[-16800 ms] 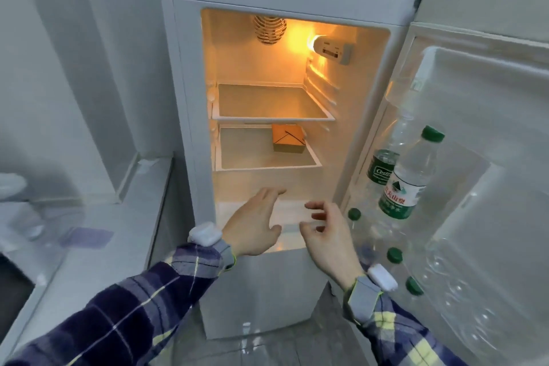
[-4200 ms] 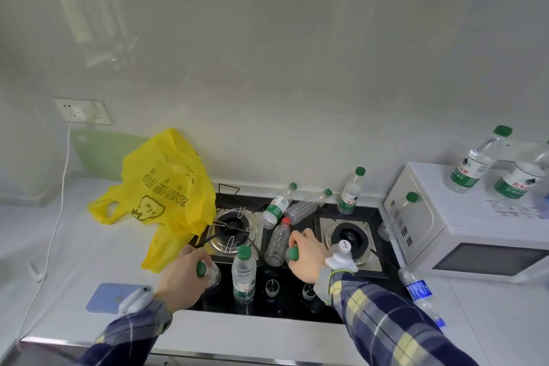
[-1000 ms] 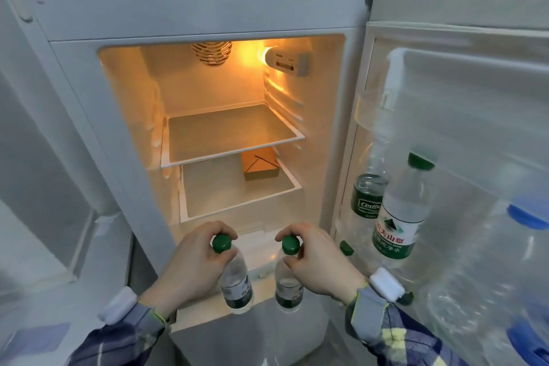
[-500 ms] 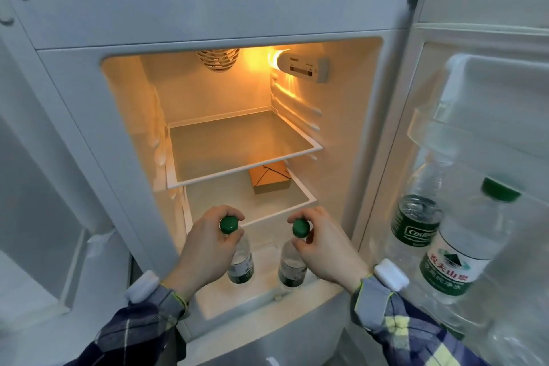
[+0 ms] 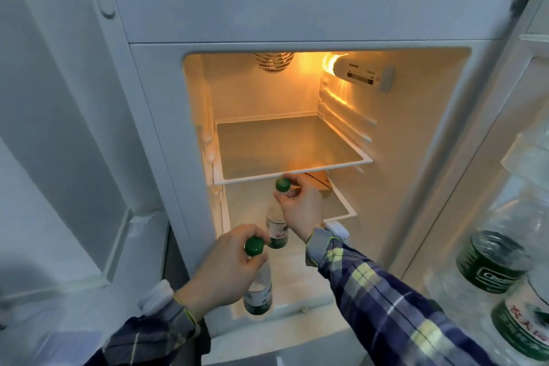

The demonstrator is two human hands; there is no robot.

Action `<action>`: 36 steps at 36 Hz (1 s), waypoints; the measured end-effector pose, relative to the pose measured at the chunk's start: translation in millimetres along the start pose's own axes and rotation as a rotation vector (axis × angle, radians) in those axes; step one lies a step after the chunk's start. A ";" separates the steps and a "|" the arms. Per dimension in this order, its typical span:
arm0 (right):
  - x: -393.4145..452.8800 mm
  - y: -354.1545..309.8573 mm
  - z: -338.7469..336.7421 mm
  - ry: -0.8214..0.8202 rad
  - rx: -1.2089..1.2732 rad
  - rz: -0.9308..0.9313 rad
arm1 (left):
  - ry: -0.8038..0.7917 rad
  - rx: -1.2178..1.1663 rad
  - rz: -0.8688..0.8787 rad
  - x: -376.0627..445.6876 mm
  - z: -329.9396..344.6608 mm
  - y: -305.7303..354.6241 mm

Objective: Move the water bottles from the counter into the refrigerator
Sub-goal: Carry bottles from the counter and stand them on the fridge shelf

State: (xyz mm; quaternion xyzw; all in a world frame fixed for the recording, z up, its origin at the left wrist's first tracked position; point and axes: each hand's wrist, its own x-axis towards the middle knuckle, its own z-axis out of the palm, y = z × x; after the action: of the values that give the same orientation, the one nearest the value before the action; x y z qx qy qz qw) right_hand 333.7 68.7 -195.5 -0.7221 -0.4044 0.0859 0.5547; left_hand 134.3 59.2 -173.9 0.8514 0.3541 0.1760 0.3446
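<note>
I see the open refrigerator (image 5: 166, 9) ahead, its upper shelf (image 5: 285, 148) lit just above my right fingers. My right hand (image 5: 300, 208) pinches the neck of one water bottle (image 5: 276, 232) under its green cap, deep inside over the bottom compartment. My left hand (image 5: 225, 270) grips a second bottle (image 5: 258, 291) by its neck, nearer the front edge.
</note>
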 end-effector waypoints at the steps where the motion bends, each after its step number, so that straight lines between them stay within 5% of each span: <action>1: 2.5 0.7 2.8 0.008 0.010 0.008 | -0.020 0.005 0.005 -0.5 3.1 -0.1; 11: -10.5 0.5 38.7 0.140 0.254 0.010 | -0.030 0.003 -0.031 -16.4 -6.6 -17.3; 23: -15.4 -21.2 50.2 0.072 0.251 -0.071 | 0.022 0.008 -0.033 -19.1 -15.5 -21.1; 36: 14.5 -115.6 -14.9 0.121 0.300 -0.406 | 0.038 0.023 -0.030 -12.8 -26.5 -13.4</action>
State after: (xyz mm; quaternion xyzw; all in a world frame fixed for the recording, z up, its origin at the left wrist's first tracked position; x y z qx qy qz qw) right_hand 295.3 74.2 -84.7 -0.5394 -0.4899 -0.0116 0.6848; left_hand 104.7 69.0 -165.6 0.8463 0.3754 0.1830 0.3306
